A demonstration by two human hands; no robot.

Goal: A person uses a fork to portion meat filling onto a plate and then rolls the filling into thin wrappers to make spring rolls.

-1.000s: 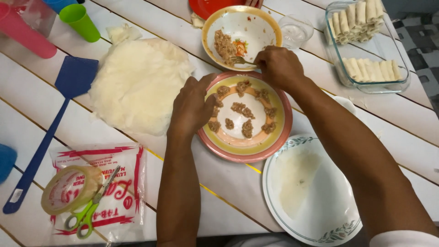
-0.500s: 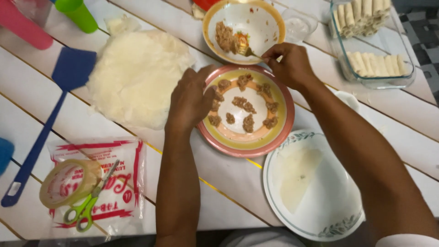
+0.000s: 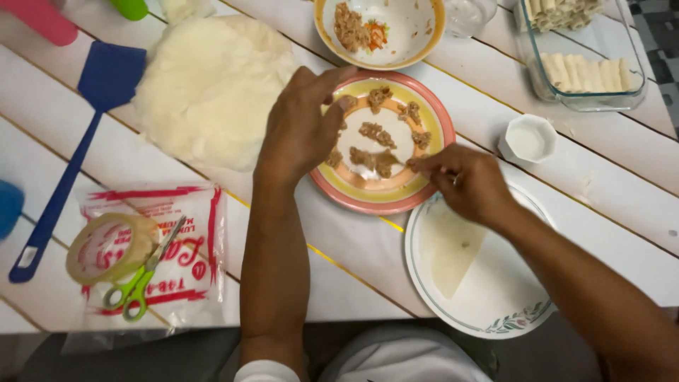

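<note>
Small lumps of brown filling (image 3: 375,145) lie on the pink-rimmed plate (image 3: 339,194) at centre frame. The right hand (image 3: 467,185) pinches one lump at the plate's lower right, fingers together; the left hand (image 3: 304,127) rests on the plate's left edge, fingers loosely apart. Portioning seems under way; next, a careful lift toward the wrapper (image 3: 449,247) on the white plate (image 3: 509,311) at lower right.

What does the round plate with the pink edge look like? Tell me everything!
The pink-rimmed plate is round and glazed, with a yellow ring and a pale middle. It sits flat on the white slatted table, holding small brown lumps of filling. The left hand covers its left side; the right hand pinches at its right edge.
</note>
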